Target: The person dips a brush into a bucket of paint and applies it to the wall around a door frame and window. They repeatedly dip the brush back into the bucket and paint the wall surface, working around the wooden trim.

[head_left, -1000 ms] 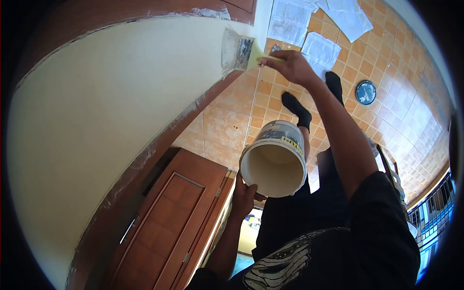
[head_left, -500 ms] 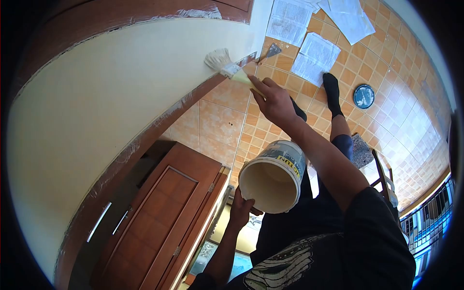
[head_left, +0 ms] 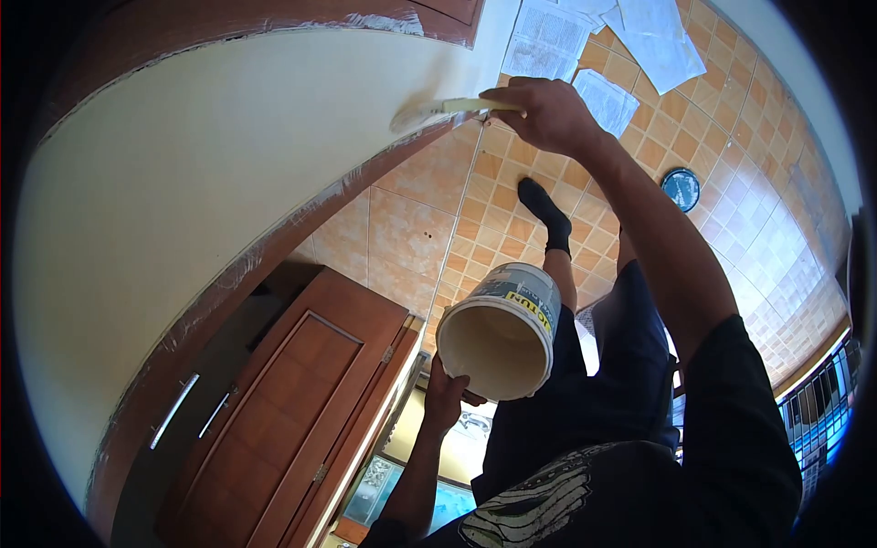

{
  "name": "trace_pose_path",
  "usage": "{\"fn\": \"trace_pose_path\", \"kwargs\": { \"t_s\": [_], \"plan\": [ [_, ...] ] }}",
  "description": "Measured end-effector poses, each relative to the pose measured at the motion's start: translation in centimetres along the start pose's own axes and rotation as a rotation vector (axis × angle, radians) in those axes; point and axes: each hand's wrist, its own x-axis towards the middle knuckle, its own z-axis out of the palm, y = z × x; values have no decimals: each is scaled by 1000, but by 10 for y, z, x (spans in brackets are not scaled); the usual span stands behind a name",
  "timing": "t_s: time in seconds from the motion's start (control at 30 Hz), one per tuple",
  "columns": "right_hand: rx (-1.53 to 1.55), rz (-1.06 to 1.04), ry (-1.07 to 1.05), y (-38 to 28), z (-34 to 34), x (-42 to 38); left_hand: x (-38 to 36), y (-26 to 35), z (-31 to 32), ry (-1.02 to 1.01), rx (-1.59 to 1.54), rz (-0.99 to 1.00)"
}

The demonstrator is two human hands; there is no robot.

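My right hand (head_left: pixel 551 114) is closed around the pale handle of a paintbrush (head_left: pixel 457 106). The brush's bristles lie against the cream wall (head_left: pixel 228 137), just above the brown door frame (head_left: pixel 265 251), and a shadow falls beside them. Lower down, my left hand (head_left: pixel 445 393) grips a white paint bucket (head_left: pixel 545 320) by its rim and side. The bucket tilts so its mouth faces me, showing a cream-coated inside. White smears mark the edge of the frame.
Sheets of printed paper (head_left: pixel 545 41) lie on the tiled floor (head_left: pixel 671 114). A blue-smeared round lid (head_left: pixel 681 189) rests on the tiles to the right. A brown wooden door (head_left: pixel 292 393) with metal handles stands at lower left. My socked foot (head_left: pixel 543 203) is on the tiles.
My right hand has moved up and right, turning the brush nearly level with its bristles on the wall. One foot has stepped forward. The bucket has shifted slightly left.
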Motion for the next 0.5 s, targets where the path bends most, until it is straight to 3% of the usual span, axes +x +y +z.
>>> {"fn": "trace_pose_path", "kwargs": {
  "t_s": [0.17, 0.27, 0.43, 0.5],
  "plan": [
    [174, 265, 102, -3, 6, -33, -3, 0, 9, -13, -37, 10],
    [87, 80, -117, -21, 8, -40, -3, 8, 7, -49, -26, -2],
    [30, -28, 27, -23, 10, -14, 0, 3, 9, -45, -41, -49],
    [26, 66, 79, -13, 4, -8, 1, 3, 12, -34, -36, -62]
  ]
}}
